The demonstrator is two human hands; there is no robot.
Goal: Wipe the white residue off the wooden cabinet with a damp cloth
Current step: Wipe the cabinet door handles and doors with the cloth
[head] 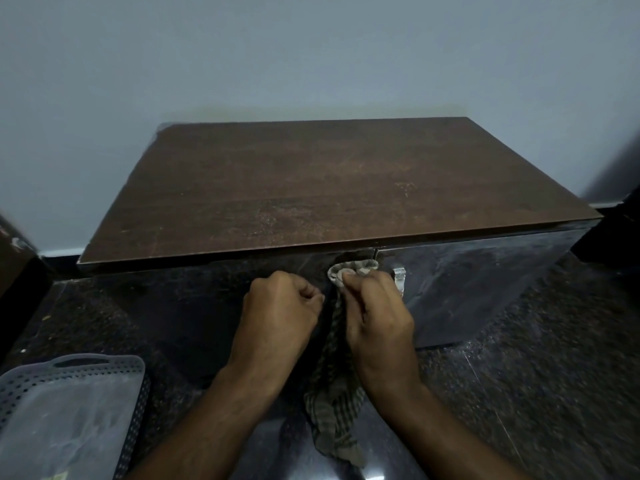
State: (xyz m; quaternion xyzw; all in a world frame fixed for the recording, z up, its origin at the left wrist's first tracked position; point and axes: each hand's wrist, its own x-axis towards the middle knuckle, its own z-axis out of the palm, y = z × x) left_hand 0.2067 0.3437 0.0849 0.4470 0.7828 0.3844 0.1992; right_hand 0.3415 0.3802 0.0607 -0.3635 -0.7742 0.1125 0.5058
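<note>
Right hand: the right hand (pixel 375 306) is fisted tight around the checked cloth (pixel 337 393), bunching its top against the dark cabinet front (pixel 467 282) just under the top edge.
Left hand: the left hand (pixel 280 306) is curled into a fist just beside it, nothing visibly held.
Cloth: it trails down below the right hand, hanging loose between the wrists.
Handle: a metal handle (pixel 399 278) sits right beside the right hand.
Cabinet top: the brown top (pixel 311 188), speckled with white residue (pixel 270 220), lies above both hands.
Room: a perforated grey basket (pixel 69 403) sits down-left on the dark floor (pixel 536 375).

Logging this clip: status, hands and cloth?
Right hand grips checked cloth against cabinet front. Left hand fisted, empty. Metal handle beside cloth.
</note>
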